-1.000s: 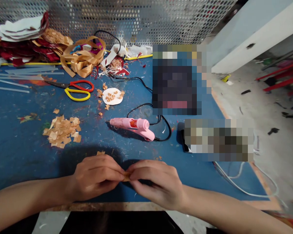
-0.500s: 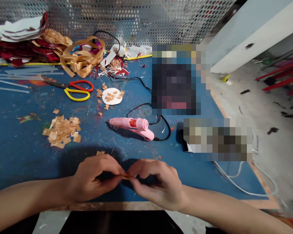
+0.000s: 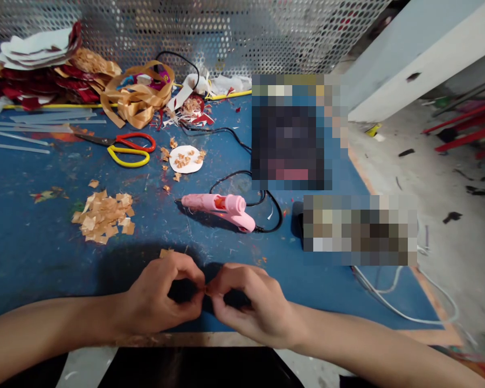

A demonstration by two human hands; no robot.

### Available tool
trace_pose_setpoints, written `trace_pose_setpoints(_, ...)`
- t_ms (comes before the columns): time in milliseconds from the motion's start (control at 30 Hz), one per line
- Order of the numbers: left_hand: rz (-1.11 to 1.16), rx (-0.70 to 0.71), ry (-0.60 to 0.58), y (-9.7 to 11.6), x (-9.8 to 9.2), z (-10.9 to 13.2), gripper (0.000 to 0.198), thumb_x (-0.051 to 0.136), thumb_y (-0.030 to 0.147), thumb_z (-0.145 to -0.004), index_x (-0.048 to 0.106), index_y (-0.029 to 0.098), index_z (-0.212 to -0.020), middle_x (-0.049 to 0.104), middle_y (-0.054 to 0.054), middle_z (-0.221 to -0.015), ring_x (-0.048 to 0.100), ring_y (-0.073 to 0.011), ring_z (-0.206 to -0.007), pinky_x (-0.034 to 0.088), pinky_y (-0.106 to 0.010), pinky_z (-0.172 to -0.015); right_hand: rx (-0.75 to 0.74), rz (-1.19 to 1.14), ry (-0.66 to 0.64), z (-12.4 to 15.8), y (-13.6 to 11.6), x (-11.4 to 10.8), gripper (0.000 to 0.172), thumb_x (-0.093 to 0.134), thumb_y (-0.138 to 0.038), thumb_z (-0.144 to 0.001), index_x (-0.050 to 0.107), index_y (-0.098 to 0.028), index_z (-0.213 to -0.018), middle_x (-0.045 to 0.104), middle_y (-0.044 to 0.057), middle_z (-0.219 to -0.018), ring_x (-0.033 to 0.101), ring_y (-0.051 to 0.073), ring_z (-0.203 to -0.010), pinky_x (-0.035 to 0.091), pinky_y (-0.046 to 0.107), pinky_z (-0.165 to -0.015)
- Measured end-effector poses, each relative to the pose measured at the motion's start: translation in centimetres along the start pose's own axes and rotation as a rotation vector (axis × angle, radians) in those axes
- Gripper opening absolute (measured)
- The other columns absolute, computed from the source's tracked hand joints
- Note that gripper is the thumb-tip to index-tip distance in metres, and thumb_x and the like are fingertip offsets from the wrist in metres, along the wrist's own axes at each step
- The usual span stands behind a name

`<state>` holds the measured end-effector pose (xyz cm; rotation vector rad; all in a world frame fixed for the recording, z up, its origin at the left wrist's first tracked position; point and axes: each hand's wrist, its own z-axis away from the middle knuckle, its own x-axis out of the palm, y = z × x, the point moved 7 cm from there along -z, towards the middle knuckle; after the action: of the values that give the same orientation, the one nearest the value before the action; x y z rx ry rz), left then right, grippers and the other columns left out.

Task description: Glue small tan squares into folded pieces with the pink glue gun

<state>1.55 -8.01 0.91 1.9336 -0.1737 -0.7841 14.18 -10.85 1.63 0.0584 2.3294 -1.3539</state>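
Close to the table's front edge, my left hand (image 3: 161, 291) and my right hand (image 3: 254, 304) meet fingertip to fingertip. Both pinch one small piece of tan ribbon (image 3: 206, 290), mostly hidden by the fingers. Just beyond my left hand lies a loose ribbon piece (image 3: 166, 253). A pile of cut tan ribbon squares (image 3: 104, 215) is farther left. Straight ahead rests a pink glue gun (image 3: 218, 207), its nozzle pointing left. Behind it, crumpled ribbon bits lie on and around a white oval disc (image 3: 186, 159).
Scissors (image 3: 131, 148) with red and yellow handles lie left of the disc, near clear glue sticks (image 3: 28, 127). Coiled gold ribbon (image 3: 137, 99) and stacked dark red fabric (image 3: 36, 83) line the back, before a perforated metal panel (image 3: 226, 40). Two blurred-out areas cover the right side.
My fingertips have come closer together and the ribbon piece now looks more bunched, with less of it showing. The fingers of both hands are more rounded.
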Motion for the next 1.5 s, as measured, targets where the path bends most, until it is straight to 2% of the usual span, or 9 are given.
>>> trace_pose_setpoints(167,-0.036,0.003,-0.051,0.0,0.6,0.5,0.03,0.058,0.006,-0.075,0.048,0.02,-0.099,0.066,0.0,-0.08,0.067,-0.0127,-0.071,0.054,-0.022,-0.062,0.029,0.081,-0.005,0.1,0.3,0.2,0.022,0.047,-0.004,-0.077,0.043,-0.023,-0.088,0.057,-0.005,-0.068,0.052,0.008,-0.054,0.042,0.017,-0.051)
trace_pose_setpoints(433,-0.093,0.012,-0.15,-0.4,1.4,0.5,0.018,0.054,0.008,-0.08,0.05,0.019,-0.092,0.064,0.0,-0.077,0.065,-0.0125,-0.069,0.052,-0.021,-0.059,-0.002,0.137,-0.065,0.1,-0.2,0.4,0.019,0.045,-0.006,-0.081,0.041,-0.023,-0.088,0.056,-0.005,-0.067,0.051,0.009,-0.053,0.039,0.019,-0.049)
trace_pose_setpoints(533,-0.093,0.021,-0.061,-0.3,0.6,0.2,0.027,0.057,0.006,-0.08,0.044,0.023,-0.096,0.067,0.001,-0.08,0.066,-0.0124,-0.071,0.053,-0.022,-0.062,0.023,0.126,-0.038,0.0,0.0,-0.1,0.02,0.048,-0.007,-0.081,0.041,-0.024,-0.09,0.058,-0.004,-0.071,0.054,0.01,-0.058,0.043,0.02,-0.054)
trace_pose_setpoints(667,-0.032,0.058,0.068,0.3,-0.5,-0.2,0.037,0.062,0.004,-0.079,0.034,0.024,-0.094,0.069,0.003,-0.081,0.068,-0.0108,-0.071,0.055,-0.023,-0.07,0.019,0.156,0.108,-0.4,-0.4,-2.0,0.027,0.056,-0.015,-0.072,0.047,-0.022,-0.096,0.054,0.001,-0.081,0.054,0.015,-0.072,0.048,0.027,-0.061)
trace_pose_setpoints(800,-0.008,0.061,0.068,0.3,-0.6,-0.3,0.038,0.061,0.002,-0.08,0.033,0.024,-0.093,0.07,0.003,-0.081,0.068,-0.0107,-0.072,0.055,-0.023,-0.07,-0.012,0.338,0.152,-0.6,-0.7,-2.6,0.019,0.06,-0.016,-0.072,0.058,-0.02,-0.091,0.044,0.001,-0.079,0.047,0.015,-0.07,0.044,0.027,-0.057)
trace_pose_setpoints(1000,-0.061,0.094,0.052,0.2,-0.4,0.0,0.035,0.06,0.003,-0.08,0.034,0.024,-0.092,0.071,0.003,-0.081,0.067,-0.0108,-0.073,0.054,-0.024,-0.071,-0.042,0.424,0.11,-0.3,-0.4,-1.5,0.004,0.062,-0.017,-0.078,0.064,-0.02,-0.081,0.048,0.002,-0.076,0.046,0.015,-0.071,0.04,0.029,-0.059)
trace_pose_setpoints(1133,-0.085,0.101,0.003,0.2,-0.1,-0.2,0.029,0.057,0.005,-0.084,0.036,0.024,-0.088,0.072,0.002,-0.081,0.068,-0.0119,-0.076,0.054,-0.025,-0.071,-0.029,0.406,0.094,-0.3,-0.4,-1.4,0.007,0.059,-0.015,-0.08,0.065,-0.019,-0.078,0.05,0.002,-0.077,0.047,0.015,-0.07,0.041,0.028,-0.059)
trace_pose_setpoints(1333,-0.185,0.143,0.05,0.4,-0.8,-0.5,0.03,0.063,0.008,-0.083,0.039,0.022,-0.093,0.071,-0.008,-0.102,0.068,-0.0173,-0.094,0.056,-0.033,-0.08,0.043,0.307,0.229,-0.8,0.0,-2.7,0.012,0.06,-0.008,-0.075,0.061,-0.02,-0.076,0.05,0.002,-0.085,0.052,0.014,-0.078,0.046,0.028,-0.065)
trace_pose_setpoints(1500,-0.119,0.068,0.069,0.1,-1.1,-0.7,0.03,0.065,0.013,-0.083,0.039,0.023,-0.093,0.072,-0.003,-0.089,0.067,-0.0178,-0.087,0.055,-0.034,-0.075,0.023,0.279,0.223,-0.8,0.1,-2.5,0.013,0.061,-0.007,-0.074,0.062,-0.02,-0.077,0.051,0.003,-0.091,0.055,0.015,-0.086,0.049,0.029,-0.071)
